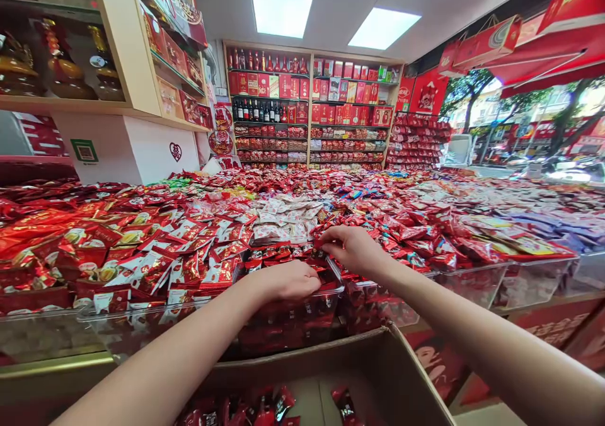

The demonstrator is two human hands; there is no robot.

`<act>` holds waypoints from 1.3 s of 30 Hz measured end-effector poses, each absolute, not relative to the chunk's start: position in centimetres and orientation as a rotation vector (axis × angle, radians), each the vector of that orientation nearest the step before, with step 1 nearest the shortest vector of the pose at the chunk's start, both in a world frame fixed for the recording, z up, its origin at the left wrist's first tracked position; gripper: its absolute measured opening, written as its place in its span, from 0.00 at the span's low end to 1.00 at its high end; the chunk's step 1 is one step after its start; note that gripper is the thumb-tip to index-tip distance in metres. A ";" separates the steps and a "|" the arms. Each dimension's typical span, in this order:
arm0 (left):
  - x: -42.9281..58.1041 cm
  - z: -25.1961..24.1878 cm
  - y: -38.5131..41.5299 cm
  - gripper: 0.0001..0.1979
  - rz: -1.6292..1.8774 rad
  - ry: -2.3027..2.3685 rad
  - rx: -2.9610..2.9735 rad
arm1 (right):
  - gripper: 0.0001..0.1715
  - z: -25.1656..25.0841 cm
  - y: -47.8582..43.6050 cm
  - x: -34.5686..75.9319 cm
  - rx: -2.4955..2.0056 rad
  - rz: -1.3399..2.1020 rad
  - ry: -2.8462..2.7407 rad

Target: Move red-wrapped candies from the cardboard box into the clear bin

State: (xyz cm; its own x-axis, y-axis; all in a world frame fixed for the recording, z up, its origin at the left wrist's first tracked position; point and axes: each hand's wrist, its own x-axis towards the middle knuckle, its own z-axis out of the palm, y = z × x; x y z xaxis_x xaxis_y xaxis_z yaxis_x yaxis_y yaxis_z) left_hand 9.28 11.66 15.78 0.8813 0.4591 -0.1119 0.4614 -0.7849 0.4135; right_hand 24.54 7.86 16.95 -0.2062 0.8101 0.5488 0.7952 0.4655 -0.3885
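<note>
My left hand (pixel 293 280) rests over the front of a clear plastic bin (pixel 336 285) of small dark red packets; its fingers curl down and what they hold, if anything, is hidden. Just beyond the bin's right corner, my right hand (pixel 347 244) is closed in a pinch at a small red packet (pixel 319 244), partly covered by the fingertips. White packets (pixel 288 215) lie right behind the bin. Below my arms stands an open cardboard box (pixel 387 363) with several red wrapped packets (pixel 265 409) at its bottom.
Bins of red packets (pixel 155 265) spread to the left, and more bins (pixel 472 281) to the right. A wooden cabinet (pixel 113 41) overhangs the left side. Shelves (pixel 311 98) of bottles and red boxes line the back wall. Red bags (pixel 489 45) hang at the upper right.
</note>
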 end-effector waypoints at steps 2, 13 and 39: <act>9.2 15.9 11.7 0.13 -0.041 0.667 2.567 | 0.09 16.9 8.1 24.3 -1.407 0.012 -2.054; 7.7 16.2 12.2 0.11 -0.021 0.575 2.447 | 0.12 18.3 9.3 23.6 -1.807 0.031 -2.578; 7.4 15.5 11.7 0.15 0.322 0.820 2.665 | 0.17 18.6 8.7 21.3 -1.887 -0.160 -2.871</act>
State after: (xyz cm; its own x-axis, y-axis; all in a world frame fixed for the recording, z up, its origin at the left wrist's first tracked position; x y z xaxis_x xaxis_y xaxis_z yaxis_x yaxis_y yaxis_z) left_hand 7.43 11.68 15.55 0.8084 0.5772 0.1155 0.5019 -0.7783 0.3773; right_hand 21.34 8.67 18.63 -0.3669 0.9096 -0.1949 0.8824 0.4066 0.2367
